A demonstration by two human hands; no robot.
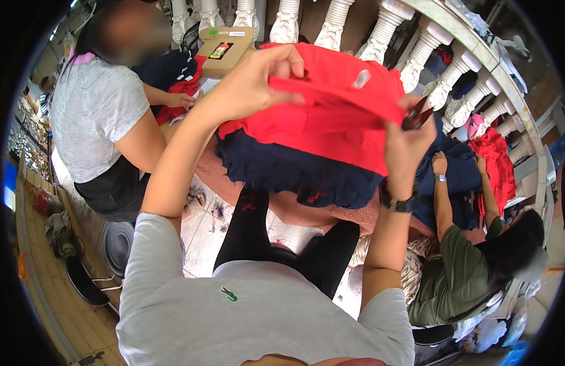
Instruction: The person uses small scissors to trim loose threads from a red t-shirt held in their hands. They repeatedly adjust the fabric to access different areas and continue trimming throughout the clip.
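Note:
Between my two raised hands a red garment point(340, 100) is stretched, its near edge blurred by motion. My left hand point(258, 82) is closed on its left end, thumb and fingers pinching the cloth. At the right end, my right hand point(409, 143) grips the same cloth and also holds small dark thread snips point(418, 116), their pointed blades sticking up. More red cloth lies beneath, on top of a pile of navy garments point(282, 171) in front of my knees. A small whitish tag or scrap point(361, 78) shows on the red cloth.
A pinkish quilted cover point(282, 210) hangs beneath the pile. Beyond stand white balusters point(331, 24) and a cardboard box point(227, 49). Left of me a person in a grey shirt point(99, 116) handles cloth; at right a person in green point(459, 274) holds navy fabric point(456, 168).

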